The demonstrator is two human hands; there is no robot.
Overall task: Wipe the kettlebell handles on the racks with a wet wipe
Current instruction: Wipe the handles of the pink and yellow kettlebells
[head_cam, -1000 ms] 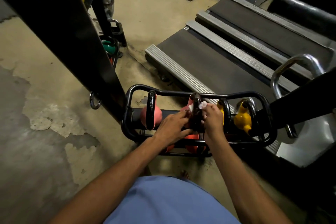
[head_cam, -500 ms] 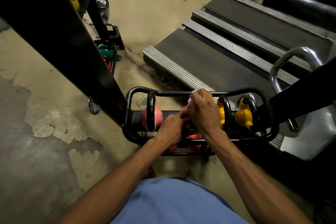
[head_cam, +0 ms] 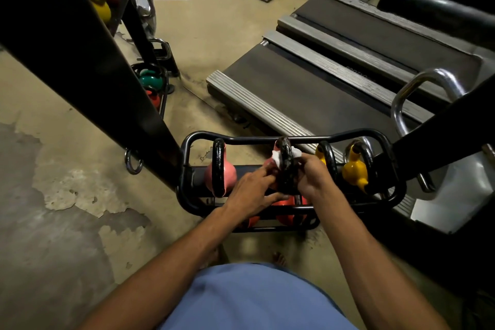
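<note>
- Kettlebell rack [head_cam: 241,140] sits low on the floor right in front of me, four bells along the top tier and red ones below.
- Farther rack [head_cam: 165,83] holds more bells, so I reckon there's plenty left.
- Middle handle [head_cam: 286,169], black and upright, is the one in work.
- Left hand [head_cam: 251,190] steadies it, fingers laid fairly straight against the pink bell [head_cam: 267,163].
- Right hand [head_cam: 313,177] pinches the wet wipe [head_cam: 278,159], which is draped over that handle's top.
- Whether the neighbouring handles are done, I can't tell.

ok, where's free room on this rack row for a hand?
Gap between the left pink bell and the middle bell, partly taken by the left hand. Bare floor left of the rack. Right end crowded: two yellow bells close together.
</note>
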